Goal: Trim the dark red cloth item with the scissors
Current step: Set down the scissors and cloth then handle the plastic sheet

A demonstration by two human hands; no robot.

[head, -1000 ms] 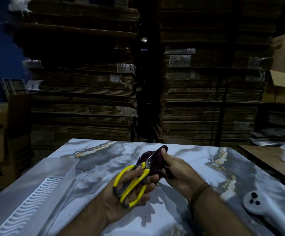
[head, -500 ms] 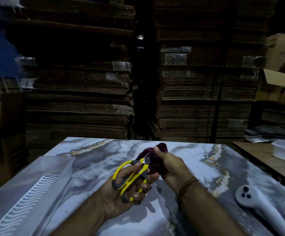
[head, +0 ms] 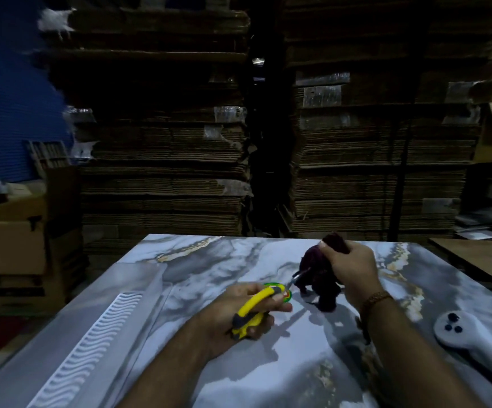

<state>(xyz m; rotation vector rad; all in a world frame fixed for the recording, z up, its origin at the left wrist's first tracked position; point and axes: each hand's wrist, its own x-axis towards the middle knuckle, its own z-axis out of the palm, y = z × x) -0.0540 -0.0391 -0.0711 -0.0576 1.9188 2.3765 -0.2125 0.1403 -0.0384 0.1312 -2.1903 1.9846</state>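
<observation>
Dark red cloth item (head: pixel 319 278) hangs from the right hand (head: pixel 349 267) above the marble-patterned table (head: pixel 209 260).
Its top is pinched in closed fingers; left of it, the left hand (head: pixel 239 315) clasps yellow-handled scissors (head: pixel 256 307), blade tips touching the cloth.

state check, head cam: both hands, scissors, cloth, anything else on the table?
left hand: closed on the scissors' handles
scissors: yellow-handled, tips at the cloth
right hand: gripping the cloth from above
dark red cloth item: bunched, hanging down to the marble table
white controller: lying flat, untouched
</observation>
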